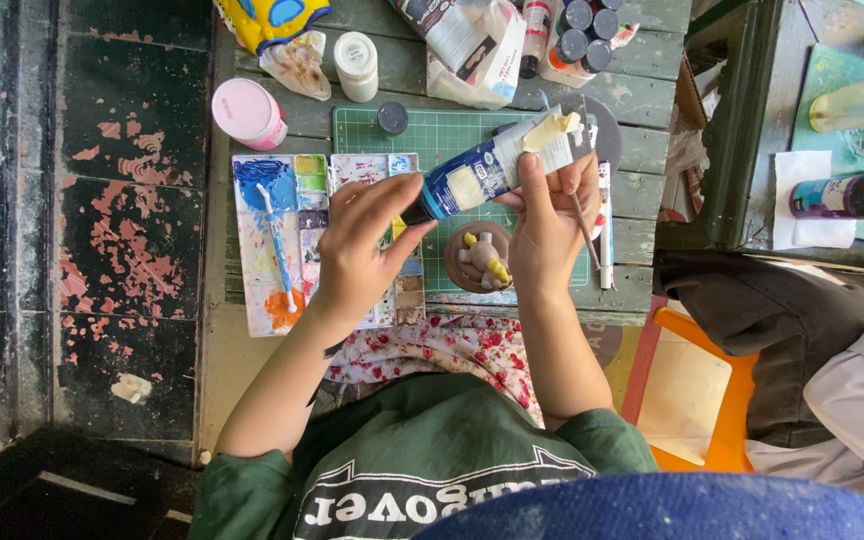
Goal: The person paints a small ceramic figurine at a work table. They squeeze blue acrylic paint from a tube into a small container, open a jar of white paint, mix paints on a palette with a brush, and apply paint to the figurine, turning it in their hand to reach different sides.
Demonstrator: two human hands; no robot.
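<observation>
Hands meet above the worktop: right hand grips a blue paint tube pointing toward ten o'clock; left hand pinches its cap end, fingers curled, above the palette.

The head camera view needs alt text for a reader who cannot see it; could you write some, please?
Two hands hold a blue paint tube over a green table: the left hand at its cap, the right hand gripping its body with a brush. Below sit a palette and small figure.

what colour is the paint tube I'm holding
Dark blue with a white end, smeared with cream paint; the paint tube shows best in the head view.
</observation>
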